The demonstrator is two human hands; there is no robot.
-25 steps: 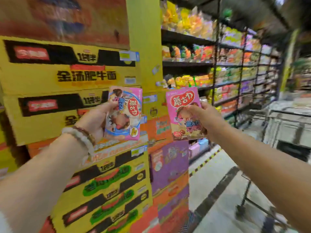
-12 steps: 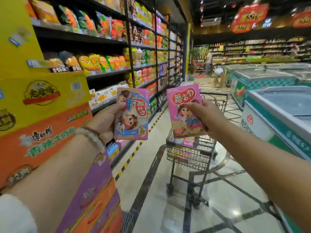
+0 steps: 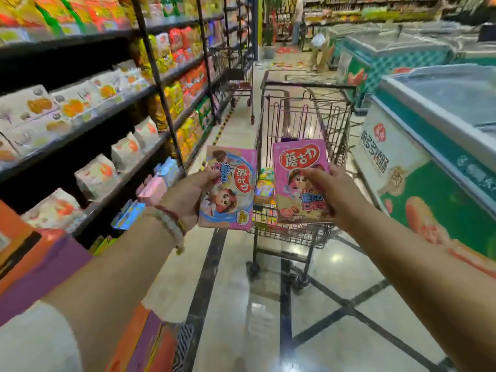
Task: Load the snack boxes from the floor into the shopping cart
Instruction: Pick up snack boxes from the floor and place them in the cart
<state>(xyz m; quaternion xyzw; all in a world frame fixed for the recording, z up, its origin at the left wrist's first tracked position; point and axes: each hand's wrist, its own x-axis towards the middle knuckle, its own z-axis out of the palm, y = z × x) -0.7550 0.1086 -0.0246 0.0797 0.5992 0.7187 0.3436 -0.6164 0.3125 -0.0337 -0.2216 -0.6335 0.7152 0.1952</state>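
The left hand (image 3: 188, 194) holds a flat pink cardboard snack box with a cartoon child and a red oval label (image 3: 228, 190), its grip pinching the box's left edge with the thumb lying across the front face. This box is tilted a little, its label turned sideways, and it hangs in the air just left of the black wire shopping cart (image 3: 303, 124). A beaded bracelet with pale and dark red beads (image 3: 171, 224) circles the left wrist.

The right hand (image 3: 335, 191) holds a second pink cardboard snack box with a red heart-shaped label at the top (image 3: 299, 173), upright and facing the camera; its grip clamps the box's right edge, the thumb on the front. This second box is raised in front of the cart's near end, above the basket's rim. The two boxes sit side by side, close but apart.

Inside the cart's basket, seen between and below the two boxes, lie colourful packets (image 3: 264, 183), blurred too much to tell apart. The cart stands on the glossy pale tiled floor with dark stripes (image 3: 241, 318). To the left runs a black metal shelf rack full of snack bags (image 3: 150, 84); to the right stands a white and green chest freezer with a glass lid (image 3: 434, 146)
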